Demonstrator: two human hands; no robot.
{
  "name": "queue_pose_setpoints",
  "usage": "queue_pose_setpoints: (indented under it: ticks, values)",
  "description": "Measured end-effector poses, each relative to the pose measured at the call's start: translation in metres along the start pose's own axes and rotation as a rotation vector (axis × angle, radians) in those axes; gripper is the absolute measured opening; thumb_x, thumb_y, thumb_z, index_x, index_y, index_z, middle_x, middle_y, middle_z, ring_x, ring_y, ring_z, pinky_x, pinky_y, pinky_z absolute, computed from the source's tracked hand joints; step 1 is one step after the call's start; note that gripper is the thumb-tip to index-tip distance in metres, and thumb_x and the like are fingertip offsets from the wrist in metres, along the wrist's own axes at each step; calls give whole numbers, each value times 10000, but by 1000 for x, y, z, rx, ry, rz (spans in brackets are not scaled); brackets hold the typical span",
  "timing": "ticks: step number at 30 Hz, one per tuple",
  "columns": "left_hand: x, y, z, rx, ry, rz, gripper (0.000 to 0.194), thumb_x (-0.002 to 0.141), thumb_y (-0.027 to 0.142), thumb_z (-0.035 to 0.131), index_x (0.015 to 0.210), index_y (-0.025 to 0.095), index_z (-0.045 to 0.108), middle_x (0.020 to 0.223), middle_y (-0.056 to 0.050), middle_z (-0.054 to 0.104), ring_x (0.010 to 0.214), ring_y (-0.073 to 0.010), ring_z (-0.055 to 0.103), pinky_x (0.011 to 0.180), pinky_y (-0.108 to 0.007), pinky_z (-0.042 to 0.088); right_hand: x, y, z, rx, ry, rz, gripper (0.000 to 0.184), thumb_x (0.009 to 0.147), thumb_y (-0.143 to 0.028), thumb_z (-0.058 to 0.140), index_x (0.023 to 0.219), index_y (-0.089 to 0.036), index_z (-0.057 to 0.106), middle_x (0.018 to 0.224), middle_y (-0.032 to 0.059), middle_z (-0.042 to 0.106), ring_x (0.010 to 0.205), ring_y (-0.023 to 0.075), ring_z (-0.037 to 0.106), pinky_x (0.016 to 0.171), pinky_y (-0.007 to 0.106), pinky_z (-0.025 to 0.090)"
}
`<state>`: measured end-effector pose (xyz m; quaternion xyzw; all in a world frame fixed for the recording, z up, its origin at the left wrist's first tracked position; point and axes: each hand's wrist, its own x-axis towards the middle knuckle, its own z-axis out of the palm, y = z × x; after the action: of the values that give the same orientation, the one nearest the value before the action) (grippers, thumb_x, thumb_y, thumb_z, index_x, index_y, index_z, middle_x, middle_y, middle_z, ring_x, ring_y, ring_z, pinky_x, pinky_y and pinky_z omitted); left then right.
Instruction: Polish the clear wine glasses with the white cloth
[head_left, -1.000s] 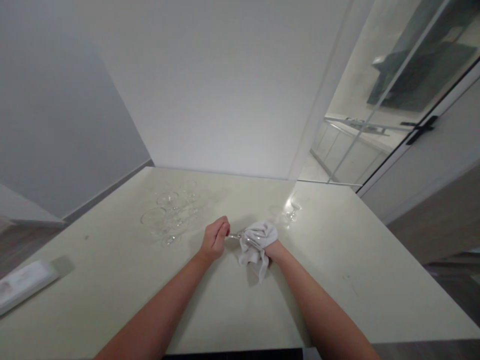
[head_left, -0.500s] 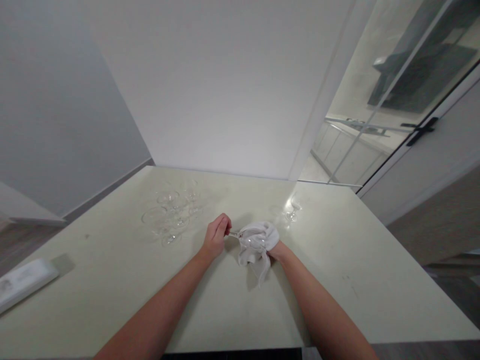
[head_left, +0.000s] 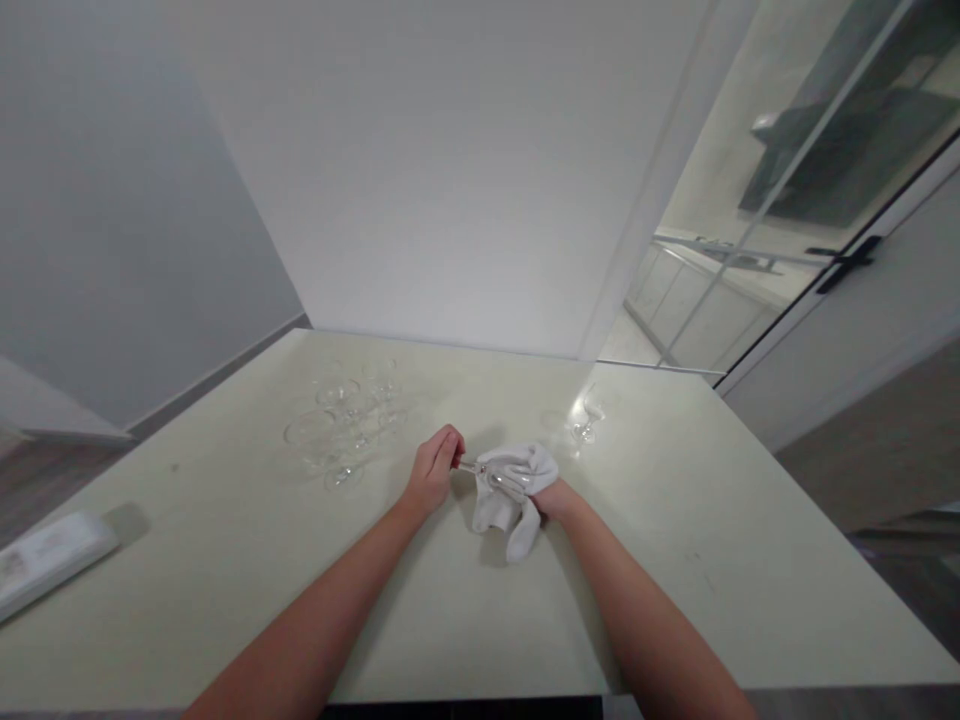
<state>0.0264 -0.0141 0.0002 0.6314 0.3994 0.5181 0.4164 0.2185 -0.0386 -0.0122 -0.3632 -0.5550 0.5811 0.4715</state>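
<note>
The fingers of my left hand (head_left: 435, 468) are curled tight, pinching the stem end of a clear stemmed drinking glass (head_left: 510, 484) whose foot I cannot see. My right hand (head_left: 553, 500) goes into a crumpled white cloth (head_left: 495, 512) around the bowl; how those fingers sit, I cannot tell. The glass is over the middle of the pale, glossy tabletop (head_left: 450, 620). A flat, white, box-like object (head_left: 56, 560) lies by the left edge. Farther on, clear stemmed glasses (head_left: 343, 476) crowd toward the far left corner; one small clear glass (head_left: 584, 432) stands alone near the far edge, right of centre. Twisting the bowl against my grip could snap the stem; slick cloth could let it slip. I can read no brand or label.
</note>
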Motion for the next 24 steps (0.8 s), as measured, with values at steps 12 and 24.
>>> queue_pose_setpoints:
  ticks: [12,24]
  values:
    - [11,-9,4,-121,-88,-280,386,838,537,489,687,185,536,573,20,484,518,-118,431,466,-225,296,3,3,-2,3,118,-65,210,697,-372,786,775,-178,772,753,60,753,784,216,704,756,328,581]
    - [9,3,2,-161,10,-267,329,829,473,501,674,185,529,544,22,478,486,-106,418,429,-213,268,1,6,6,166,110,127,302,608,-437,809,761,-187,735,722,50,745,814,238,705,753,352,581]
